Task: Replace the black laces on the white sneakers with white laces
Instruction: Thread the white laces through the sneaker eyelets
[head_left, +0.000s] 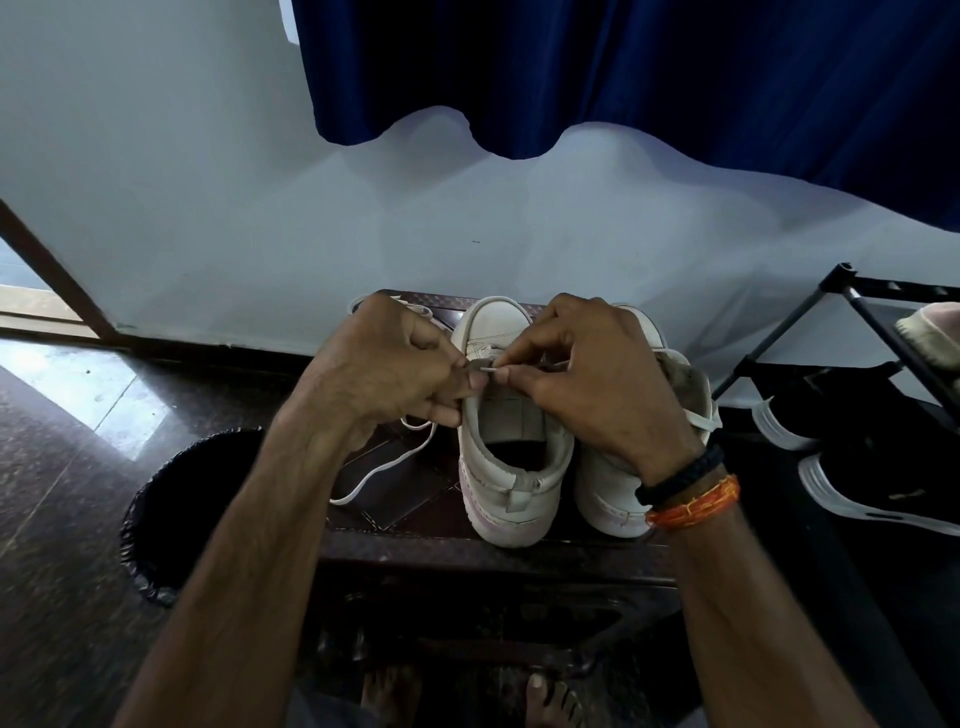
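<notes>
While the bare feet (545, 696) at the bottom edge are barely made out, the action is found mid-frame on the dark table (467, 545), where two white sneakers (511, 467) are stood side by side, heels toward the camera. A white lace (384, 467) is seen trailing off to the lower left of the left-hand shoe across the table top, looped and slack.

Just above the shoe's opening, the lace tip (488, 370) is pinched by the right hand (587, 384) between thumb and forefinger, and the left hand (384, 374) is curled in close, thumb and forefinger closed against the same spot, so both hands are grasping, not released.

For this step to be done well, the tip should probably be kept stiff and short between the fingertips, the eyelet flap steadied by the other hand, and the slack fed through evenly so nothing gets twisted.

Plenty is hidden though. The eyelets and tongue are covered by the knuckles, so how many rows are laced can't be told. No black laces can be picked out anywhere. The second sneaker is mostly blocked by the right wrist with its bands (691, 493).

Further off, a dark bin (171, 499) is seen lower left, black shoes (857, 467) by a rack (883, 322) at right, and a blue curtain (623, 67) up top.
</notes>
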